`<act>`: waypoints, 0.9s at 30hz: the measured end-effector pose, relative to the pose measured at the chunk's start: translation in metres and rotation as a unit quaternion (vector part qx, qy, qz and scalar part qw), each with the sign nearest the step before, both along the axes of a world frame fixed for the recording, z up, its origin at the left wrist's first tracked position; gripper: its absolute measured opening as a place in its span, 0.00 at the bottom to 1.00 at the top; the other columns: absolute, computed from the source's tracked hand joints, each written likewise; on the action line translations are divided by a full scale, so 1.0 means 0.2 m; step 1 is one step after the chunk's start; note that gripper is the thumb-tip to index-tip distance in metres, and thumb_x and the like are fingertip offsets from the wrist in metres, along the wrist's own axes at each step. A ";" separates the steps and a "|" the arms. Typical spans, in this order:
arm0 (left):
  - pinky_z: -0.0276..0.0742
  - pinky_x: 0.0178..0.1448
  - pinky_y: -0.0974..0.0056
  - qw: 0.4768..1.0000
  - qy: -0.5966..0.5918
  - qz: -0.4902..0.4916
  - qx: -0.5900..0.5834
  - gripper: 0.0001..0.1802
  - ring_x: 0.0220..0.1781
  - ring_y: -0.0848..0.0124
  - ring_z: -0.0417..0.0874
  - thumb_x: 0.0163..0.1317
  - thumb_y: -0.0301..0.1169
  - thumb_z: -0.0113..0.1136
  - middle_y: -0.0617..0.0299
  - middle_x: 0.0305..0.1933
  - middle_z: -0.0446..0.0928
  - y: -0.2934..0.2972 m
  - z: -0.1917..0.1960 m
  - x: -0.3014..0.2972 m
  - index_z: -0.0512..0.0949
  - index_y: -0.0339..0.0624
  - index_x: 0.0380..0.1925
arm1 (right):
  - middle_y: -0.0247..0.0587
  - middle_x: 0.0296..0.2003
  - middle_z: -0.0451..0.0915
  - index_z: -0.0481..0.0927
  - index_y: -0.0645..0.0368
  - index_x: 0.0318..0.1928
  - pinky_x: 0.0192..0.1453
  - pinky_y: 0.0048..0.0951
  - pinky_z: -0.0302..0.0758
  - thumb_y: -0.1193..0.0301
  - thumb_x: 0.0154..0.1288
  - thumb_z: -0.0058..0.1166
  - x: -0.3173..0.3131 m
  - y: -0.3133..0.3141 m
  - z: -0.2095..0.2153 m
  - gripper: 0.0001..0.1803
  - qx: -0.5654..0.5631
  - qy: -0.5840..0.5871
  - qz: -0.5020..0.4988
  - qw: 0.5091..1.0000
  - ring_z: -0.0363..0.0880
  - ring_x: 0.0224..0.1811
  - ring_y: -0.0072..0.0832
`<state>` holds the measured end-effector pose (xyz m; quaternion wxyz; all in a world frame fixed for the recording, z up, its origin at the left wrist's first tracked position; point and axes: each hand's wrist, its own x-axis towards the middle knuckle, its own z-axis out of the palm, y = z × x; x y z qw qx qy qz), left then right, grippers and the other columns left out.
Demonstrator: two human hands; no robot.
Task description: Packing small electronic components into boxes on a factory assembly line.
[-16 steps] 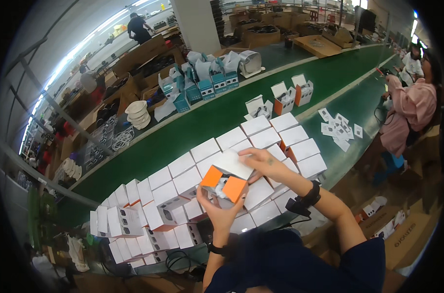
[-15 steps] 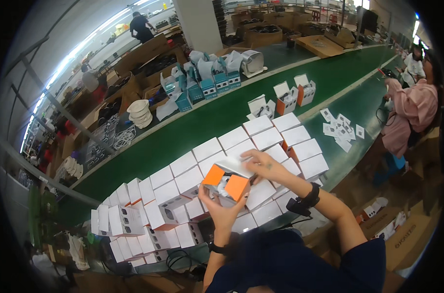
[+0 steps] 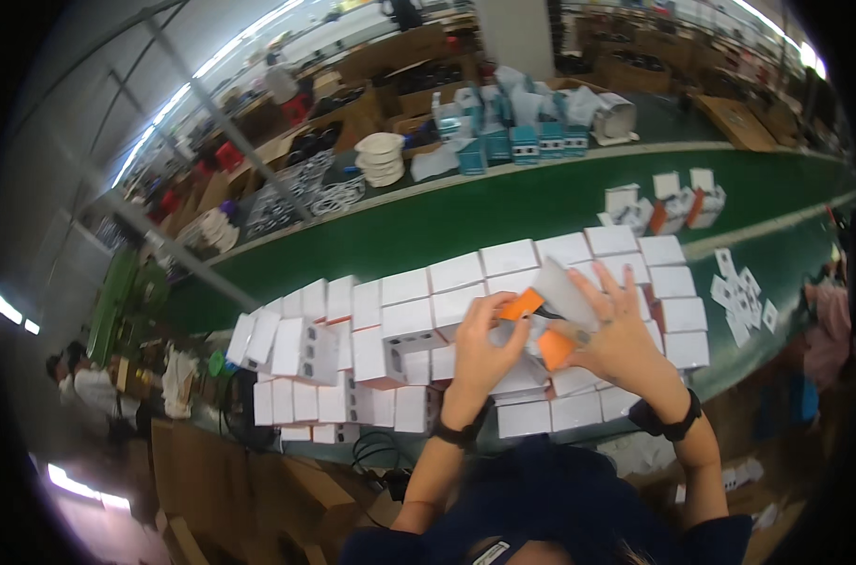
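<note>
A white carton with its lid raised and its orange end flaps standing up is between my hands, above the rows of boxes. My left hand grips its left side, with thumb and fingers at the other orange flap. On the right side, my right hand has its thumb over the opening and its fingers stretched up along the lid. Something white and dark shows inside, partly hidden by my hands. Closed white boxes stand packed together around and beneath the carton.
A green conveyor belt runs behind the boxes. Several open white-and-orange boxes stand on it. Small printed cards lie scattered at the right. Teal boxes and a stack of white round pieces sit beyond. A metal post slants at the left.
The view has swung so the boxes sit farther right. My left hand has moved from under the carton to its left flap; my right hand has come down onto its right side. The carton is tilted differently.
</note>
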<state>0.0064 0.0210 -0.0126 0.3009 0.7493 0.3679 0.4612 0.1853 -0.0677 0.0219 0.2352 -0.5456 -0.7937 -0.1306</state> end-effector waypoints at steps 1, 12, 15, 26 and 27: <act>0.75 0.40 0.65 0.999 -0.034 0.000 -0.026 0.13 0.35 0.67 0.80 0.57 0.26 0.59 0.57 0.32 0.76 -0.01 0.00 0.00 0.75 0.38 0.44 | 0.48 0.64 0.60 0.79 0.45 0.41 0.67 0.66 0.46 0.49 0.36 0.66 0.00 -0.01 0.00 0.28 -0.011 0.019 -0.015 1.000 0.50 0.68 0.50; 0.71 0.42 0.72 0.976 -0.170 -0.018 -0.135 0.12 0.38 0.75 0.77 0.65 0.21 0.42 0.59 0.37 0.77 0.13 -0.26 -0.08 0.76 0.35 0.43 | 0.55 0.54 0.72 0.71 0.59 0.38 0.55 0.51 0.63 0.79 0.49 0.58 0.03 -0.14 -0.34 0.14 0.164 0.015 -0.013 0.986 0.70 0.55 0.45; 0.72 0.44 0.70 0.981 -0.182 -0.015 -0.069 0.17 0.42 0.67 0.79 0.60 0.18 0.43 0.54 0.42 0.77 0.05 -0.30 -0.09 0.76 0.35 0.46 | 0.64 0.58 0.66 0.70 0.70 0.45 0.56 0.48 0.64 0.82 0.48 0.56 -0.05 -0.17 -0.37 0.20 0.045 0.101 0.032 0.993 0.69 0.57 0.49; 0.74 0.56 0.61 0.998 -0.058 -0.020 -0.016 0.31 0.53 0.55 0.75 0.46 0.16 0.54 0.46 0.56 0.66 -0.28 -0.27 -0.07 0.68 0.34 0.56 | 0.56 0.55 0.66 0.71 0.62 0.49 0.62 0.46 0.61 0.75 0.47 0.60 -0.07 -0.12 -0.06 0.25 -0.024 0.029 -0.091 0.995 0.68 0.55 0.48; 0.76 0.57 0.62 0.998 -0.048 -0.028 0.003 0.30 0.53 0.58 0.76 0.46 0.14 0.54 0.46 0.57 0.64 -0.28 -0.27 -0.07 0.68 0.33 0.55 | 0.50 0.49 0.71 0.73 0.60 0.47 0.61 0.47 0.60 0.74 0.49 0.58 -0.06 -0.12 -0.06 0.21 -0.040 -0.013 -0.018 0.999 0.70 0.53 0.41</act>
